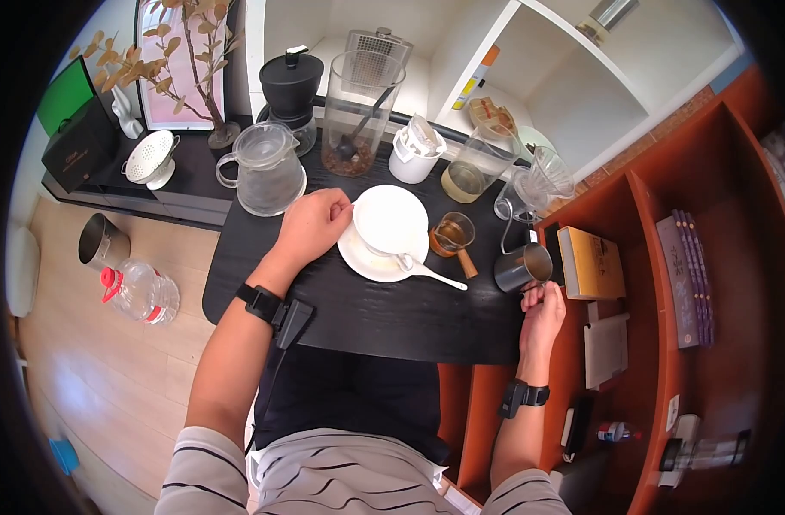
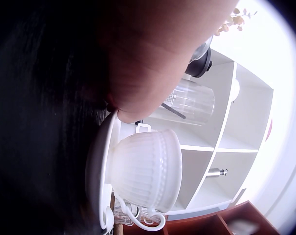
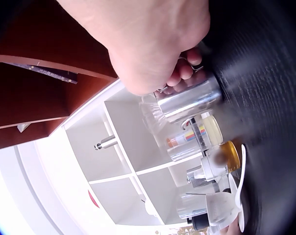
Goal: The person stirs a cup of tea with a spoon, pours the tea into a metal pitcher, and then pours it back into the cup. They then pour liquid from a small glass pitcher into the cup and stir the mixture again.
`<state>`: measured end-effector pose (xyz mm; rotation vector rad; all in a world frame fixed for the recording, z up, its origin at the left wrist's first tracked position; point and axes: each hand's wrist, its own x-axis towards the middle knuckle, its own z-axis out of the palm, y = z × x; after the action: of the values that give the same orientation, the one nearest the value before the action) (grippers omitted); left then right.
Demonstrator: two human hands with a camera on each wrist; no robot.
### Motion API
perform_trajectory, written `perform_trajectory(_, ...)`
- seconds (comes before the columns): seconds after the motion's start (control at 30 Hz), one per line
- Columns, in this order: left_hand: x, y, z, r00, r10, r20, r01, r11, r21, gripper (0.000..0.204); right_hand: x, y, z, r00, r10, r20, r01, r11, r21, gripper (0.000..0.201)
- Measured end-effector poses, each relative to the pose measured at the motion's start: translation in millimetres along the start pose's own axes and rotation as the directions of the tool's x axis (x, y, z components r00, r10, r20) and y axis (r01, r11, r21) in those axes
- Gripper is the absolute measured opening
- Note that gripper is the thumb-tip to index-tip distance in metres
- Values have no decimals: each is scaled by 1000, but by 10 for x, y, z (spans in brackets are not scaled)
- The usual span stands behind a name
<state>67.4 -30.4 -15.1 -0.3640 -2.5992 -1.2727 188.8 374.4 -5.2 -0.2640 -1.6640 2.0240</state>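
A white cup with a ribbed side stands on a white saucer, a white spoon lying on the saucer's near right side. My left hand pinches the saucer's left rim; in the left wrist view its fingertips meet the rim beside the cup. At the table's right edge, my right hand has its fingers curled round the handle of a steel pitcher. The right wrist view shows the pitcher upright on the black table, with the fingers at its handle.
Behind the cup stand a glass jug, a black grinder, a tall glass with beans, a white canister and a glass of pale liquid. A small wooden-handled glass is between saucer and pitcher. Shelves flank the right.
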Motion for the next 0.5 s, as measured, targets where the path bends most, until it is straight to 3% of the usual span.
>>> perform_trajectory(0.13,-2,1,2,1000,-10,1,10,1000,-10,17,108,56,-73,998,-9,64,16,995,-101,31)
perform_trajectory(0.33,-23,51,-35,1000,4,2,-4,1000,-6,17,28,36,-21,993,-81,-87,53,956,-290,25)
perform_trajectory(0.4,-12,29,-25,1000,6,3,-6,1000,3,17,-16,31,-66,953,-237,-190,123,872,-474,22)
perform_trajectory(0.5,-12,32,-21,1000,5,4,-5,1000,4,17,-173,-91,63,850,-501,-161,341,757,-558,14)
